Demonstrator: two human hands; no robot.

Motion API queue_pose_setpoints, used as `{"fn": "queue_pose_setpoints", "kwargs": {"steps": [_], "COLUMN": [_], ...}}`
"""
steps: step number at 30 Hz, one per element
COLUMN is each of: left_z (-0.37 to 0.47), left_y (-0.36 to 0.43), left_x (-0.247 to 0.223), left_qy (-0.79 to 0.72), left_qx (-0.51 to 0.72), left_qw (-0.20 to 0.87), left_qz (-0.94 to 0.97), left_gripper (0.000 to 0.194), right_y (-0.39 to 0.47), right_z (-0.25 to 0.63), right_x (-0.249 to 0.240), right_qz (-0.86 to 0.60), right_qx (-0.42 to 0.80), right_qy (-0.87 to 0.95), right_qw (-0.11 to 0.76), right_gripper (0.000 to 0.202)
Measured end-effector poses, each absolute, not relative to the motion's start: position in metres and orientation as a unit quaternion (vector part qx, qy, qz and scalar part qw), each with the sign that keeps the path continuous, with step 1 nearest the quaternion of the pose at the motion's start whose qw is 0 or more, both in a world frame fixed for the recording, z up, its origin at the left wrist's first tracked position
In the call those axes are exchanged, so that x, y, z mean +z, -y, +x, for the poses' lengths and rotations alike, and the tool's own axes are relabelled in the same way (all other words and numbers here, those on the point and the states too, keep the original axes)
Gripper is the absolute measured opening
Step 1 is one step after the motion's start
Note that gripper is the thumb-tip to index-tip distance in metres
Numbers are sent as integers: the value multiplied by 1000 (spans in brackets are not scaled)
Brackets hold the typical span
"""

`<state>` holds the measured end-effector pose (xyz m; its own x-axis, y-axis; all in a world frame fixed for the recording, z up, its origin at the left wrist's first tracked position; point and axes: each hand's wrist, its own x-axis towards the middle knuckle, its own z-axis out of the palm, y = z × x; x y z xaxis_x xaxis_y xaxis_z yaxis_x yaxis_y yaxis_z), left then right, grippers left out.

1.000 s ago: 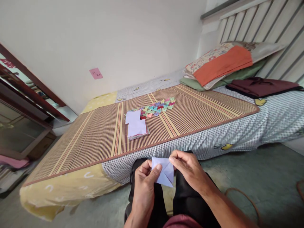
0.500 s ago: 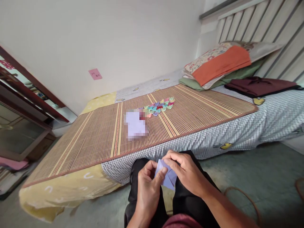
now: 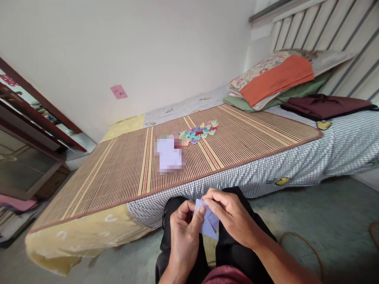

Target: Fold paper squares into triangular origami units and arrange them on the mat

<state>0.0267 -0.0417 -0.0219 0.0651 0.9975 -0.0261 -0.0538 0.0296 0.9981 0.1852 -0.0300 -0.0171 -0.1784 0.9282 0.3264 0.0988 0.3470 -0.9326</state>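
A small piece of folded lavender paper [image 3: 211, 225] is held above my lap, with crease lines and overlapping flaps on its face. My left hand [image 3: 186, 227] pinches its left edge, thumb on the front and fingers behind. At the top corner, my right hand [image 3: 226, 211] grips the paper between thumb and forefinger. Both sets of fingertips are close together near the upper part. The far side of the paper is hidden.
A bed with a striped mat [image 3: 124, 169] stands before my knees. On it lie several small colourful folded paper pieces [image 3: 199, 132] and a blurred-out pale patch [image 3: 170, 155]. Pillows [image 3: 275, 79] and a maroon cloth item [image 3: 322, 106] rest at the right. A brown cord [image 3: 304, 238] lies on the floor.
The paper has shifted very slightly left and down with its lower corner turned a little. Both hands keep their hold on it.
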Motion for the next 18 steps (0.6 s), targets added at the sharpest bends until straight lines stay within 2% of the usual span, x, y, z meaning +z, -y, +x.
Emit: {"fn": "queue_pose_setpoints", "kwargs": {"steps": [9,18], "left_z": [24,28], "left_y": [43,39], "left_x": [-19,-14], "left_qy": [-480,-507], "left_qx": [452,407], "left_qw": [509,522], "left_qz": [554,553], "left_gripper": [39,45], "right_y": [29,28], "right_z": [190,180], "right_x": [-7,-26], "right_qz": [-407,-444], "right_qx": [423,417], "right_qy": [663,618], "right_qw": [465,497], "right_gripper": [24,27]}}
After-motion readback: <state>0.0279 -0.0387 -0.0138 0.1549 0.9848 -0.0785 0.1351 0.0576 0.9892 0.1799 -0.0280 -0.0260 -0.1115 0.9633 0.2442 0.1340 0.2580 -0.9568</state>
